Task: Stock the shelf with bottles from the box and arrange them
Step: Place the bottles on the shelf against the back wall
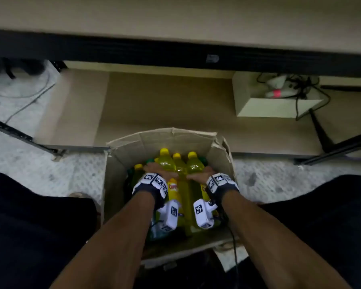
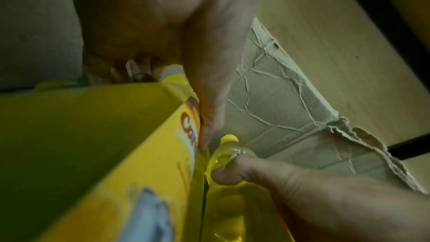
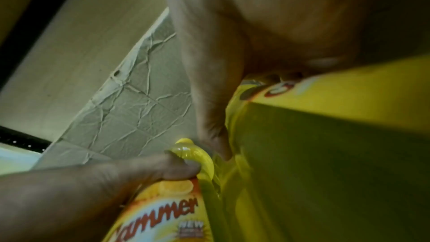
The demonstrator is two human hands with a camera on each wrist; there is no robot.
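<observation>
An open cardboard box [image 1: 121, 163] stands on the floor between my knees, in front of the low shelf [image 1: 165, 105]. Three yellow bottles [image 1: 178, 170] with yellow caps are bunched together above it. My left hand [image 1: 156, 170] grips the left bottle [image 2: 93, 135], its thumb lying along the label. My right hand [image 1: 202, 173] grips the right bottle [image 3: 325, 135]. The middle bottle is squeezed between the two, and both thumbs reach in toward it. More bottles [image 1: 138, 166], some with green caps, lie lower in the box, partly hidden by my hands.
The lower shelf board is bare at its middle and left. A small white box [image 1: 275, 107] with tangled cables sits on it at the right. A black shelf rail [image 1: 175, 53] runs overhead. Slanted black frame bars [image 1: 19, 134] flank the shelf.
</observation>
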